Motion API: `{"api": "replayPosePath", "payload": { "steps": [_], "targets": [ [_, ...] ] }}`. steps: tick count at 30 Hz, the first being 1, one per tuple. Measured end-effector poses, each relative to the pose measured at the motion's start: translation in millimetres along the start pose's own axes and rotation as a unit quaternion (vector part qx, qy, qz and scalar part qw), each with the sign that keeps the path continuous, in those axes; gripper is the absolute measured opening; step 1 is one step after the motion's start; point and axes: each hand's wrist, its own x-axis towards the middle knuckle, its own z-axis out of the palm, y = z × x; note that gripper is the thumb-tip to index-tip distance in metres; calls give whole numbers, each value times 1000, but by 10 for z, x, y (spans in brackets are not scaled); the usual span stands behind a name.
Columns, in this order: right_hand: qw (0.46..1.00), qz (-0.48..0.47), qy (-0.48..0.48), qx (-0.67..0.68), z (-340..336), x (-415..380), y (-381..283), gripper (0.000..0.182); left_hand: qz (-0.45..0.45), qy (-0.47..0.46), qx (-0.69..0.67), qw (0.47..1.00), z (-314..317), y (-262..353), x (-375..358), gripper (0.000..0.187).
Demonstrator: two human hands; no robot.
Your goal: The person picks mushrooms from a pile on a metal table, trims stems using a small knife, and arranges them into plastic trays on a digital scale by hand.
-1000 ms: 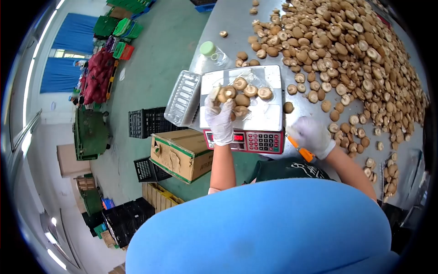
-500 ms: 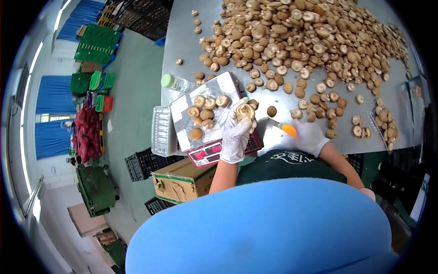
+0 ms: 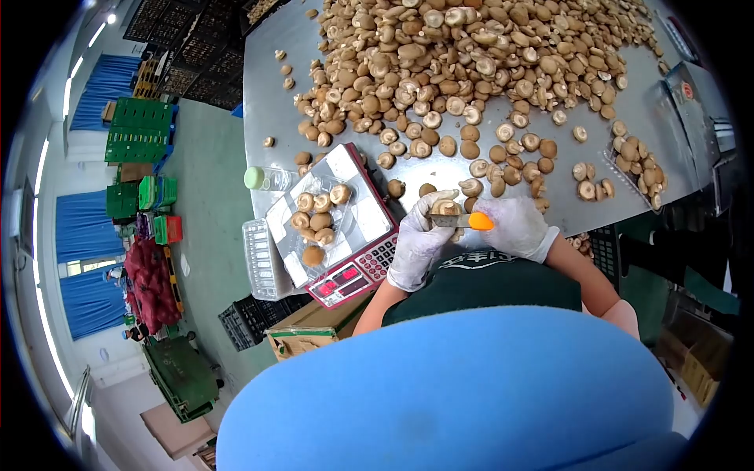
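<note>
My left hand (image 3: 415, 248), in a white glove, is closed around a mushroom (image 3: 445, 208) close to my body. My right hand (image 3: 514, 227), gloved too, grips a knife (image 3: 481, 221) by its orange handle. The knife's blade lies across the mushroom in my left hand; whether it cuts in cannot be made out. To the left, a red and white digital scale (image 3: 353, 281) carries a clear plastic tray (image 3: 338, 210) with several brown mushrooms in it. Several loose mushrooms lie on the metal table just beyond my hands.
A large heap of mushrooms (image 3: 471, 55) covers the far part of the metal table (image 3: 271, 90). A green-capped bottle (image 3: 269, 179) lies beside the scale, near stacked clear trays (image 3: 263, 255). At right is another filled tray (image 3: 640, 169). A cardboard box (image 3: 314, 326) stands below the table.
My left hand has drawn back from beside the scale toward my body. The knife has come across to the mushroom, and both hands are now together. The camera view has shifted.
</note>
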Motion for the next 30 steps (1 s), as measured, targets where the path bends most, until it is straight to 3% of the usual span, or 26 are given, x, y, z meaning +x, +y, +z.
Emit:
{"api": "replayPosePath", "payload": {
  "steps": [6, 10, 12, 14, 15, 17, 21, 23, 25, 26, 28, 29, 30],
  "targets": [
    [999, -7, -36, 1, -43, -21, 27, 29, -19, -14, -11, 1000, 9, -46, 33, 39],
    [1000, -20, 10, 6, 47, -8, 144, 14, -35, -6, -11, 999, -64, -93, 69, 39],
    [980, 164, 88, 72, 307, 46, 431, 17, -31, 1, -40, 999, -142, -138, 74, 40],
    [945, 268, 155, 107, 505, 65, 1185, 19, -46, -34, -25, 998, -161, -91, -8, 42],
    [947, 261, 151, 106, 460, 45, 1270, 19, -65, -25, -36, 997, -180, -102, -46, 46],
    [967, 230, 99, -39, 310, -23, 1253, 24, -53, -22, -66, 996, -221, -167, -24, 48],
    [982, 172, 29, 69, 512, 65, 734, 33, 6, 28, -62, 998, -368, 48, -107, 54],
    [984, 118, -69, 117, 670, 122, 541, 41, 63, 84, -5, 994, -497, 244, -145, 52],
    [973, 98, -128, 168, 862, 173, 397, 46, 139, 222, 59, 963, -560, 449, -227, 47],
    [967, 101, -149, 179, 986, 191, 416, 48, 230, 289, 189, 910, -680, 484, -201, 45],
    [952, 133, -201, 187, 1065, 281, 443, 53, 265, 326, 299, 857, -966, 519, -166, 49],
    [964, 99, -179, 171, 1124, 307, 458, 54, 306, 315, 303, 846, -1166, 452, -130, 49],
    [952, 127, -195, 199, 1014, 341, 340, 55, 287, 307, 513, 749, -1260, 476, -142, 51]
  ]
}}
